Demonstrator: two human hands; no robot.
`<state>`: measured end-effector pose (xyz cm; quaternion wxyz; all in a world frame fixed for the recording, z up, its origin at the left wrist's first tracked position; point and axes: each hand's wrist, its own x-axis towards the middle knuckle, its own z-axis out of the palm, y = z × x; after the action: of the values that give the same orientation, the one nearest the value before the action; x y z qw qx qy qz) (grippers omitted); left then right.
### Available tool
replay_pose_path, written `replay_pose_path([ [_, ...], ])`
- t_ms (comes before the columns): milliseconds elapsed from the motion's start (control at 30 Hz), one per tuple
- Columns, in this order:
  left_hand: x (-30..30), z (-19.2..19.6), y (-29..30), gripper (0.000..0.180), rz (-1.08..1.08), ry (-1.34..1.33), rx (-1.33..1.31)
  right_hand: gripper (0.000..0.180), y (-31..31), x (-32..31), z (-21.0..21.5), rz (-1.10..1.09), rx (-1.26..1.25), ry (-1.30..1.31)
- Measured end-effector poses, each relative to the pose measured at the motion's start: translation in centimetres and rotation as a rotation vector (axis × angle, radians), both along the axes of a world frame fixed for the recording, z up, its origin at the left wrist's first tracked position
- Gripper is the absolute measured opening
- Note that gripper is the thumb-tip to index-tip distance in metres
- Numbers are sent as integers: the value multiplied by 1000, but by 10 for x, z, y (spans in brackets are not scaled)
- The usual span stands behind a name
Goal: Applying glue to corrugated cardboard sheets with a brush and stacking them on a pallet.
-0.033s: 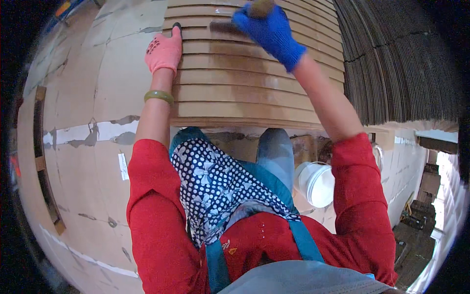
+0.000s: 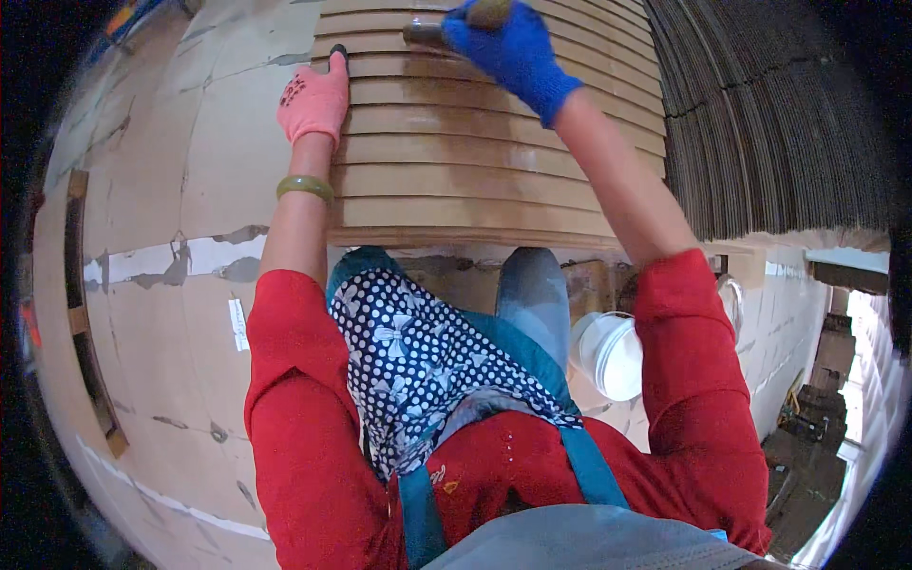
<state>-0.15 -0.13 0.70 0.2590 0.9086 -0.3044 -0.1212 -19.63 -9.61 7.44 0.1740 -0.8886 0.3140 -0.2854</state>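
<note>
In front of me lies a stack of brown cardboard sheets (image 2: 418,211), overlapped so that their edges form a row of steps. A darker, shiny wet-looking band runs over them. My right hand (image 2: 513,59), in a blue knitted glove, is closed round a brush (image 2: 425,35) with a rounded wooden handle end, over the far part of the sheets. My left hand (image 2: 313,100), in a pink glove with a dark thumb tip, grips the stack's left edge. Its thumb lies along the edge; the other fingers are mostly hidden.
A white bucket (image 2: 610,353) stands on the floor by my right leg. Tall stacks of dark-looking corrugated cardboard (image 2: 760,123) rise to the right. Worn, taped floor sheets (image 2: 161,332) spread on the left, with a wooden frame (image 2: 76,285) lying there.
My right hand has shifted slightly left and away from me with the brush. My left hand keeps its place at the stack's edge.
</note>
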Motion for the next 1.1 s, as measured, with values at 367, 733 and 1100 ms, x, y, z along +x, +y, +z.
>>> replay_pose_path([
  [367,-2,-7,-1,73,19,-91,-60,10,83,-110,-34,392,592,-128],
  [733,-16,-2,-6,73,11,-146,-27,22,-254,-150,-21,433,779,-565],
  [1100,3,-12,-2,71,9,-152,-28,10,30,-230,-48,139,465,-331],
])
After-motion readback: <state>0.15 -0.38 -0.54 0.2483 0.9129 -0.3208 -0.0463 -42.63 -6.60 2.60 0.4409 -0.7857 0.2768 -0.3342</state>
